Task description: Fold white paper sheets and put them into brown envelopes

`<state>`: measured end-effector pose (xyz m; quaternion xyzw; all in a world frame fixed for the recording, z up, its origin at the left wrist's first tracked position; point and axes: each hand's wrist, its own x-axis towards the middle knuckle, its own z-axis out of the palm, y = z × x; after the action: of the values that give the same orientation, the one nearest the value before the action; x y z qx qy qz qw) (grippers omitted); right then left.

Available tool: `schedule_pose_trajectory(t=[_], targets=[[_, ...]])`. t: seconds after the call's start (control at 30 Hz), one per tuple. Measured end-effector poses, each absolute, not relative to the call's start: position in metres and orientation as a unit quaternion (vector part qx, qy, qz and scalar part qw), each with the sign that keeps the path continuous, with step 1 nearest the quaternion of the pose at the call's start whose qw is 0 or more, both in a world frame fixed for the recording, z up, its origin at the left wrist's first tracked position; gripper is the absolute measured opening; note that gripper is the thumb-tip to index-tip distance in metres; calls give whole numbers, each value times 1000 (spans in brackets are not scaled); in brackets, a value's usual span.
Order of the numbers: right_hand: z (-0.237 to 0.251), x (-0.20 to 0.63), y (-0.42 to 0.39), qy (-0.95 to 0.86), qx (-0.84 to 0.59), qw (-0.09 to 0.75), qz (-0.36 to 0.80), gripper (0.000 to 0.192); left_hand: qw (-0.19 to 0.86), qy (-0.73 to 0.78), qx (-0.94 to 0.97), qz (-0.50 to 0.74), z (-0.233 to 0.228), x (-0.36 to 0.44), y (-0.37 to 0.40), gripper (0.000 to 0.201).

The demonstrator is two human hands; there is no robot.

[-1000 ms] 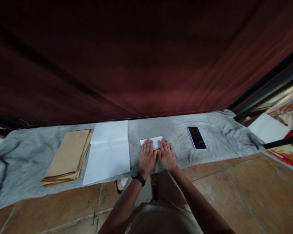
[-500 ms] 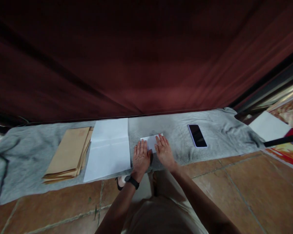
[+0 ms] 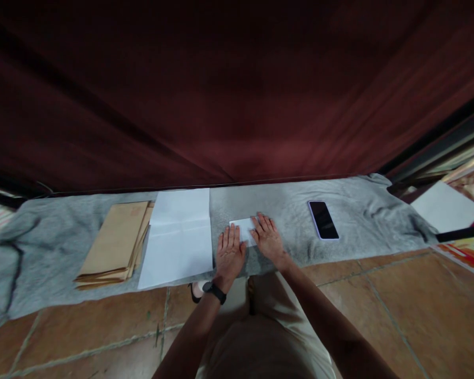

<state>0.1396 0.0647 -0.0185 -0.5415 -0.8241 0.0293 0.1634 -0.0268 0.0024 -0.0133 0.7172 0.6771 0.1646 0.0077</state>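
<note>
Both hands, left hand (image 3: 229, 255) and right hand (image 3: 268, 239), lie flat with fingers spread, pressing a small folded white paper (image 3: 241, 230) onto the grey cloth (image 3: 284, 210).

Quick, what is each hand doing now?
Left hand: open, flat, touching the folded white paper.
Right hand: open, flat, pressing on the paper.

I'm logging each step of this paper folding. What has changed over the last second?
The right hand slid up onto the small folded white paper and now covers more of it. The left hand drew back toward its near-left edge. Both stay flat and open; nothing was picked up or let go. The brown envelopes, large white sheet and phone lie unmoved.
</note>
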Motion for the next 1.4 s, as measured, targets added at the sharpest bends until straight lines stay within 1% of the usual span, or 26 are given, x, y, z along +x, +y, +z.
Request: schedule_pose_trajectory(t=[0.3,0.53,0.8,1.0,1.13,1.3,1.4], targets=[[-23,153,67,-820,-550,158,27,55,9,705,692,155,-1,-19,-13,57],[-21,153,65,-824,-544,157,19,55,33,636,758,141,-2,11,-18,57],[-25,153,65,-820,-547,165,19,55,17,655,746,122,-5,-14,-43,67],[-20,153,66,-816,-551,169,31,54,24,657,744,124,1,-23,-54,68],[-18,160,63,-786,-589,184,28,54,27,650,749,124,2,-26,-56,67],[-13,171,57,-746,-628,216,54,45,23,646,752,132,2,-26,-57,67],[-8,169,55,-711,-671,196,72,36,18,646,751,131,3,-25,-57,66]])
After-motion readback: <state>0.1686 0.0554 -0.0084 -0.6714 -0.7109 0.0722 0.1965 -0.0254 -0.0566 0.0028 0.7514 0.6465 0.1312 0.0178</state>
